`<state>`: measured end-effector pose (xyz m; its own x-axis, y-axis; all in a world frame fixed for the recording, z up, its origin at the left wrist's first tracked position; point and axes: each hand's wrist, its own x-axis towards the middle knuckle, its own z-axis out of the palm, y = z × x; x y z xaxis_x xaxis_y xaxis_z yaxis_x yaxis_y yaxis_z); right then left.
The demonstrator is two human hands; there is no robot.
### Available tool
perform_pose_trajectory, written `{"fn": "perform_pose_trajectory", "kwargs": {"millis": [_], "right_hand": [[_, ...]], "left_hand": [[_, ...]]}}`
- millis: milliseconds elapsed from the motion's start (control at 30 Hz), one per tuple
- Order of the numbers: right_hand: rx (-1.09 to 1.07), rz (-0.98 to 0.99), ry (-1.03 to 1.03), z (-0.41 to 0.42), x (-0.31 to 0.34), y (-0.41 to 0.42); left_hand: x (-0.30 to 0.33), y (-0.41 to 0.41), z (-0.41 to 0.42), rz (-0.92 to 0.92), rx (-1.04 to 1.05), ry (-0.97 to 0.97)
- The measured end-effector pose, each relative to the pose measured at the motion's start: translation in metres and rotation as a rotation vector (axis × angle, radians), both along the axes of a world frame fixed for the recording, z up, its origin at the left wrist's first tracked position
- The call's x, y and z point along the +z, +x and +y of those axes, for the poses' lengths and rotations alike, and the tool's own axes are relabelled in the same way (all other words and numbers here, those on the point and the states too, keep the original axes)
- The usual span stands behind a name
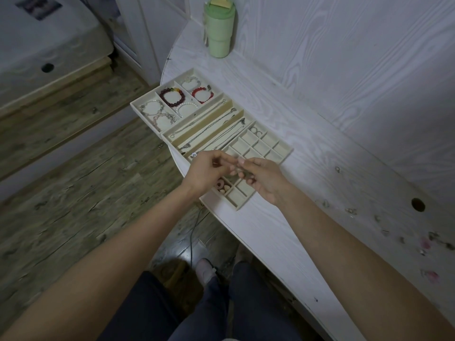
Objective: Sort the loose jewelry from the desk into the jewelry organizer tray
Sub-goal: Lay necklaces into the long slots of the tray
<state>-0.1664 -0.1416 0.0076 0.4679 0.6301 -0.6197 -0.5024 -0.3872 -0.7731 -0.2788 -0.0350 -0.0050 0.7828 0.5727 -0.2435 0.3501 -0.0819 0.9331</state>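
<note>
The cream jewelry organizer tray lies along the desk's left edge. Its far section holds bead bracelets, its middle slots hold thin chain necklaces, and its near part is a grid of small cells. My left hand and my right hand meet above the grid's near cells, fingers pinched together on a small, blurred piece of jewelry between them. Pinkish rings lie in a near cell under my left hand. Loose small jewelry is scattered on the desk at the right.
A green tumbler stands at the desk's far end by the wall. A round cable hole is in the desk at right. The desk edge drops to wooden floor on the left, where a cable hangs. My legs are below.
</note>
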Motion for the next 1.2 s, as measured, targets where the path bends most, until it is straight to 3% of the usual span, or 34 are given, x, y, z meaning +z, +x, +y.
{"fn": "perform_pose_trajectory", "kwargs": {"millis": [233,600,900,1033,1200], "right_hand": [[0.066,0.111,0.014,-0.002,0.001,0.01],[0.189,0.083,-0.009,-0.011,-0.008,0.022],[0.197,-0.359,-0.073,-0.01,-0.02,0.019],[0.329,-0.649,-0.155,-0.003,-0.03,0.017],[0.423,-0.87,-0.198,0.001,-0.035,0.015]], "left_hand": [[-0.002,0.0,0.006,0.016,0.032,0.052],[-0.005,-0.001,0.011,0.034,0.058,0.07],[-0.006,0.0,0.012,0.219,-0.107,0.304],[-0.008,0.005,0.012,0.292,-0.227,0.499],[-0.017,0.009,0.014,0.344,-0.283,0.578]]}}
